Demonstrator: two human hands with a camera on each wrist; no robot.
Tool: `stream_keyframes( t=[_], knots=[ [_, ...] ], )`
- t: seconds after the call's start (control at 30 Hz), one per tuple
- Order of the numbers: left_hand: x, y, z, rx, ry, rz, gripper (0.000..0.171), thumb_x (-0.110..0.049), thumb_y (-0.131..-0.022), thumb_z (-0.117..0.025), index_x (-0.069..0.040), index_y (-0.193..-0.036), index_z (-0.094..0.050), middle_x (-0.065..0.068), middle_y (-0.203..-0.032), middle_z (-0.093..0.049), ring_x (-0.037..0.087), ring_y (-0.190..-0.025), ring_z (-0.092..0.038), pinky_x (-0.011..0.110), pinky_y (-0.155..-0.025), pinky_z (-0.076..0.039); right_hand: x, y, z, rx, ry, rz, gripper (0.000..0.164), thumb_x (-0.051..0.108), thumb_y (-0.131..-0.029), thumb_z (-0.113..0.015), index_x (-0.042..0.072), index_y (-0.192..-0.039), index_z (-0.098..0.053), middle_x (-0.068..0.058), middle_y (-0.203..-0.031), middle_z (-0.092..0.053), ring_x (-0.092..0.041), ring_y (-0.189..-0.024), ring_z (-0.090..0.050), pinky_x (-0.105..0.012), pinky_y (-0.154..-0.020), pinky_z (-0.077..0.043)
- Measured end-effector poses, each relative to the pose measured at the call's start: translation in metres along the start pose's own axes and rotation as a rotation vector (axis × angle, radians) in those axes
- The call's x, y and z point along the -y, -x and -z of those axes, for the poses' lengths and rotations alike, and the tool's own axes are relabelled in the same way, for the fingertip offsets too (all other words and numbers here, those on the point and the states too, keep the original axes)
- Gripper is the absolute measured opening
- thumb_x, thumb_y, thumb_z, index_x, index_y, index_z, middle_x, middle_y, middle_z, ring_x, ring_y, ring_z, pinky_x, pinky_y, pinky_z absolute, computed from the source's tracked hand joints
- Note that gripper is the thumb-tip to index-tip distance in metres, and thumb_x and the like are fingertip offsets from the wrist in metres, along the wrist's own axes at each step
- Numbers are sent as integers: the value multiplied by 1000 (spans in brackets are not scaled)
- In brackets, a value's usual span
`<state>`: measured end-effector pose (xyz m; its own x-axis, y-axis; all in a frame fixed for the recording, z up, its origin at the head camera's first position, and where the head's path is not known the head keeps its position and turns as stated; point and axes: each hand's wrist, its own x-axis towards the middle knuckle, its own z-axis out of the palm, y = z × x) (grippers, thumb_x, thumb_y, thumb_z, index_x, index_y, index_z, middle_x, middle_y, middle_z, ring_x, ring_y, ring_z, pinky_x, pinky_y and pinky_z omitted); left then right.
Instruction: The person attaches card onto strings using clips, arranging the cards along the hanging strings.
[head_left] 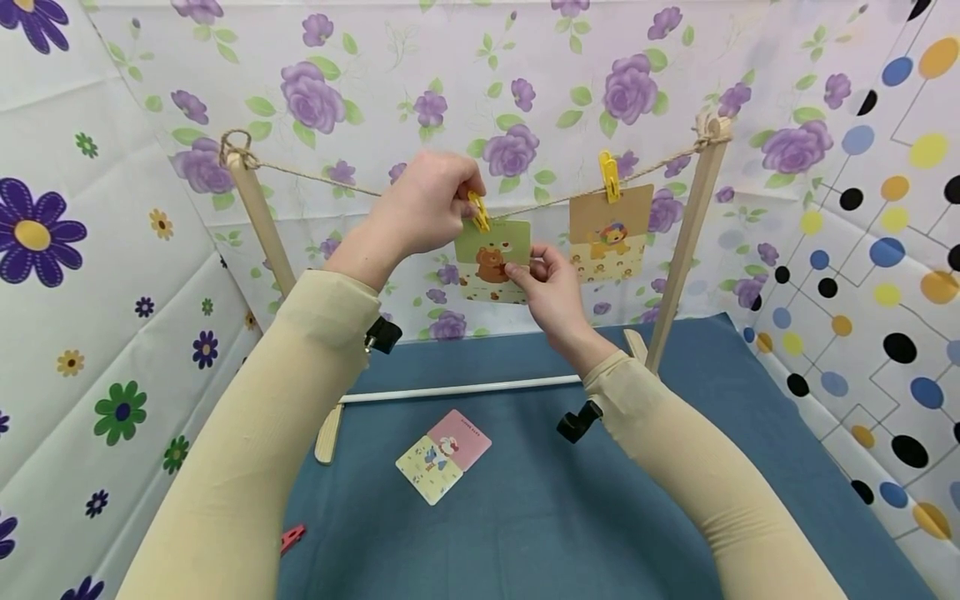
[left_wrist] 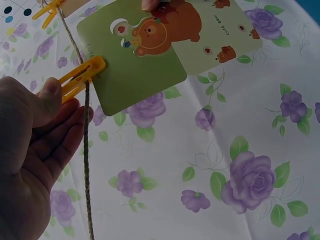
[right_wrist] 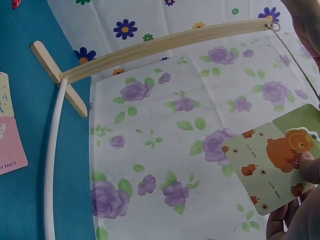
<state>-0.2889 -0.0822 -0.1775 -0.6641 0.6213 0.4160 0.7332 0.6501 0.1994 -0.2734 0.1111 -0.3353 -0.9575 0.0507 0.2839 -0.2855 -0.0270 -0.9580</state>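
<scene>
My left hand [head_left: 431,204] pinches a yellow clothespin [head_left: 478,212] at the twine [head_left: 322,177]. In the left wrist view, the clothespin's tip [left_wrist: 95,66] lies over the twine and the edge of a green bear card [left_wrist: 135,60]. My right hand [head_left: 555,292] holds that card [head_left: 491,246] by its side, thumb on the front and fingers behind. To the right, a brown lion card [head_left: 611,237] hangs from the twine under another yellow clothespin [head_left: 610,177].
Two wooden posts [head_left: 688,250] carry the twine, with a white rod [head_left: 457,389] low between them. On the blue cloth [head_left: 525,517] lie a pink-and-yellow rabbit card [head_left: 444,457] and a red clothespin [head_left: 292,538]. Flowered fabric [head_left: 360,75] stands behind.
</scene>
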Motion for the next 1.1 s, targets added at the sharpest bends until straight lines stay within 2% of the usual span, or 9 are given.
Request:
stream_keyframes(
  t=[0.33,0.5,0.73,1.1],
  knots=[
    [-1,-1,-1,19,10,15,19,9,-100,-63,4,-116,-72,14,-107,-70,27,-94,-63,38,-86,-54,0,1,0,-2,0,13,23,8,-105,-70,2,-126,-64,-19,-119,-75,-26,-111,-73,-36,-91,-57],
    [-2,-1,-1,18,3,8,17,8,-100,-65,4,-115,-72,15,-108,-70,28,-94,-64,39,-87,-54,0,2,0,-6,-3,12,24,8,-105,-71,2,-127,-65,-19,-118,-75,-27,-110,-73,-39,-92,-57],
    [-3,-1,-2,6,-15,-7,13,8,-99,-68,4,-111,-72,15,-108,-71,29,-95,-65,41,-88,-55,0,2,-1,-8,-5,11,24,9,-105,-71,2,-127,-65,-19,-117,-75,-27,-108,-73,-37,-90,-57],
    [-4,-2,-1,29,-23,6,13,7,-100,-66,4,-112,-72,15,-110,-71,29,-98,-65,40,-90,-55,-1,3,-1,0,-7,3,25,8,-105,-70,1,-128,-64,-22,-121,-74,-29,-112,-73,-44,-96,-57]
  ],
)
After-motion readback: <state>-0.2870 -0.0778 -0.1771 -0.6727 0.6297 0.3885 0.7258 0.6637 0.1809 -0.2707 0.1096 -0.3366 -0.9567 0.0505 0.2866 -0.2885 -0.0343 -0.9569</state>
